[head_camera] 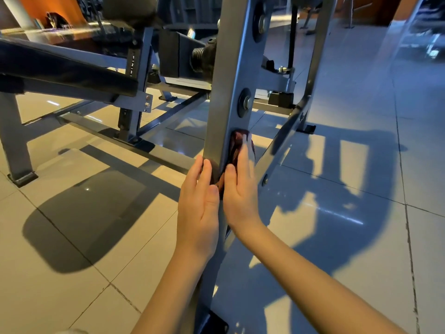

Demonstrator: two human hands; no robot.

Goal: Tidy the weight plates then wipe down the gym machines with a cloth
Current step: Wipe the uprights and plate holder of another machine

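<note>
Wiping stage under way: right hand [240, 189], fingers straight, presses the dark red cloth [237, 148] against the side face of the grey upright [226, 80]; left hand [197, 208] lies flat and open on the adjoining face. The post's upper length probably remains; weight plates out of view

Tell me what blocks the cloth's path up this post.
A bolt with a black washer sits on the same face of the post, just above the cloth under the right hand; a second bolt sits higher.
</note>
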